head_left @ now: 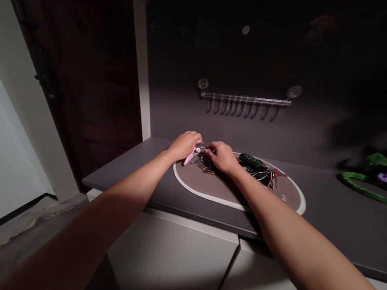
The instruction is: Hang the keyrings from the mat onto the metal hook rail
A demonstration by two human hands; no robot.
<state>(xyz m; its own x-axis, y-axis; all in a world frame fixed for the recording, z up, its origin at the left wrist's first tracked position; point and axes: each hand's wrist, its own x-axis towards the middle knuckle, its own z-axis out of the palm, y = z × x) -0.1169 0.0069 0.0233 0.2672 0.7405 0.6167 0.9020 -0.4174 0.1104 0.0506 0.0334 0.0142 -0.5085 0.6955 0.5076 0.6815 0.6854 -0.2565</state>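
Over the far left part of an oval mat (216, 188) on the counter, my two hands are close together. My left hand (186, 145) is closed with its fingertips on a pink keychain (190, 156), which hangs down towards the mat. Just to its right, my right hand (221, 156) has thumb and fingers pinched near small metal pieces; what they grip is too small to make out. Below and between the hands lie several metal keys and rings (207, 169). Beside my right wrist sit a black holder with green markings (251, 160) and a bunch of keys (272, 178).
A clear rail with several hooks (245, 99) is fixed to the dark wall behind the mat. Purple flowers with a green ring-shaped base (375, 190) stand on the right of the grey counter (321, 226). White cabinet doors (175, 256) are below; a dark door (79, 71) is at left.
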